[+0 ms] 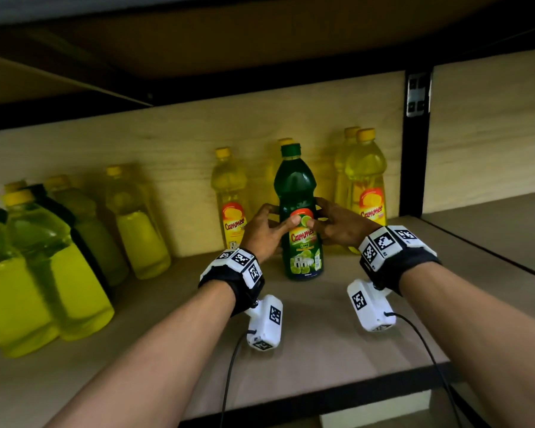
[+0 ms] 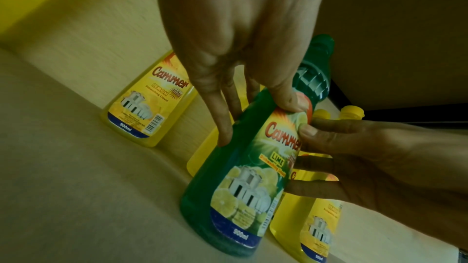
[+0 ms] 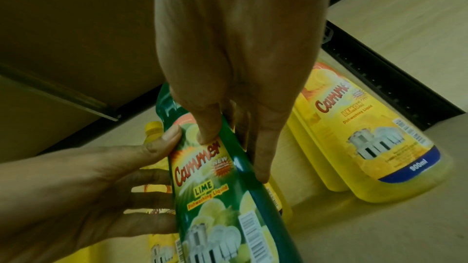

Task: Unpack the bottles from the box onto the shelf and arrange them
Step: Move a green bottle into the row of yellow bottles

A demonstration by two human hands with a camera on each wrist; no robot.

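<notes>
A green lime dish-liquid bottle (image 1: 300, 211) stands upright on the wooden shelf (image 1: 322, 335), label facing me. My left hand (image 1: 266, 230) grips its left side, thumb on the label and fingers round the back. My right hand (image 1: 337, 223) grips the right side the same way. In the left wrist view the green bottle (image 2: 243, 177) sits between my left hand (image 2: 243, 95) and my right hand (image 2: 367, 159). The right wrist view shows the green bottle (image 3: 222, 187) held by my right hand (image 3: 228, 127) and my left hand (image 3: 113, 183).
Yellow lemon bottles stand behind: one (image 1: 230, 199) at the left, one hidden behind the green bottle, two (image 1: 365, 180) at the right. Several yellow and green bottles (image 1: 44, 267) crowd the shelf's left. A black upright post (image 1: 416, 143) divides the shelf at right.
</notes>
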